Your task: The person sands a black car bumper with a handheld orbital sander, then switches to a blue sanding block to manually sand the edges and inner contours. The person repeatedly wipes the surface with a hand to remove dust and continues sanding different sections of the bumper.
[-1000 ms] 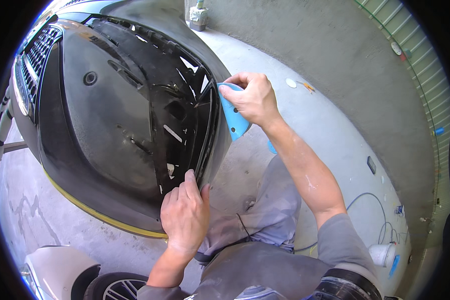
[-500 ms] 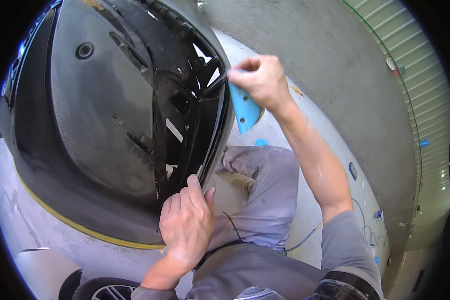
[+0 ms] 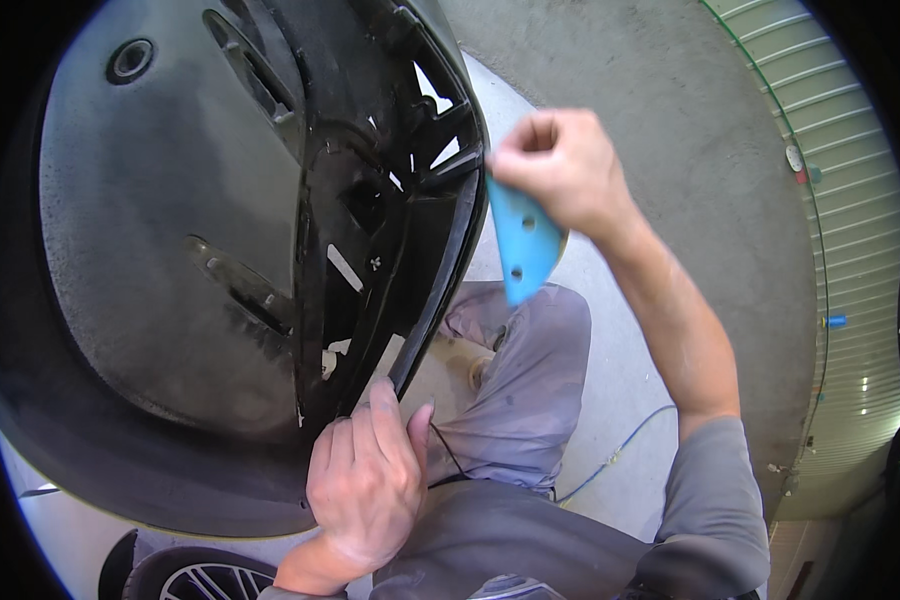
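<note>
A large black car bumper (image 3: 180, 190) takes up the left side, its slotted, cut-out inner part towards the middle. My left hand (image 3: 365, 480) grips the bumper's lower corner, thumb on one side and fingers on the other. Beside the bumper's right edge, my right hand (image 3: 570, 170) pinches a folded blue sanding disc (image 3: 532, 250) with round holes in it. The fingertips are right at that edge, and the disc hangs down from them. Whether the disc presses on the edge is hidden by the fingers.
My bent leg (image 3: 530, 380) in grey trousers is below the disc. A thin blue hose or cable (image 3: 615, 455) runs over the pale floor. At the lower left is a car wheel (image 3: 215, 580). A ribbed pale wall (image 3: 850, 170) curves along the right.
The bumper appears larger and nearer in view. My right hand and the sanding disc have shifted a little right in the picture, still at the edge. My left hand keeps its grip.
</note>
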Motion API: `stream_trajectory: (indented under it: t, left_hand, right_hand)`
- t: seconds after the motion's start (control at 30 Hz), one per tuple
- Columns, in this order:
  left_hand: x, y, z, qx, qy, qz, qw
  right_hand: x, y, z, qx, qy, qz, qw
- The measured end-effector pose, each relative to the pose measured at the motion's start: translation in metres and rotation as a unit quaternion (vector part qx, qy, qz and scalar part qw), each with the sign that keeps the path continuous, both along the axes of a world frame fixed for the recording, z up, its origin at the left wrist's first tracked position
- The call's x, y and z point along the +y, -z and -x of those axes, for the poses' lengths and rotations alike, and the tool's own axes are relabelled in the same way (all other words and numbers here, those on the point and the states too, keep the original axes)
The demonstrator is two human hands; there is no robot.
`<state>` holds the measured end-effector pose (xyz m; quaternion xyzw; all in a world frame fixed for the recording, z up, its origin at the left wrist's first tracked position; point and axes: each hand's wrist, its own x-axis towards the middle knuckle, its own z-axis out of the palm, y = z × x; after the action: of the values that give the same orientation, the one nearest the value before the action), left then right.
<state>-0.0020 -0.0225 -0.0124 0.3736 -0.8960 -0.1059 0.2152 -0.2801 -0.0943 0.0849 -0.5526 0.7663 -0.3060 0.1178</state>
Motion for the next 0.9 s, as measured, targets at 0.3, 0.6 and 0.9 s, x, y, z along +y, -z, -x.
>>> stream_trajectory:
  t: [0.3,0.6,0.9]
  left_hand:
    - [-0.004,0.004,0.001,-0.003,0.021,0.024,0.999]
    - [-0.003,0.002,0.001,0.006,0.024,0.009,1.000]
    - [-0.002,0.001,0.003,0.020,0.014,-0.013,1.000]
  right_hand:
    - [-0.008,-0.004,0.000,0.003,-0.005,0.024,1.000]
    - [-0.008,-0.003,0.003,-0.006,-0.017,0.045,0.999]
    - [-0.004,0.004,0.012,-0.017,-0.016,-0.014,1.000]
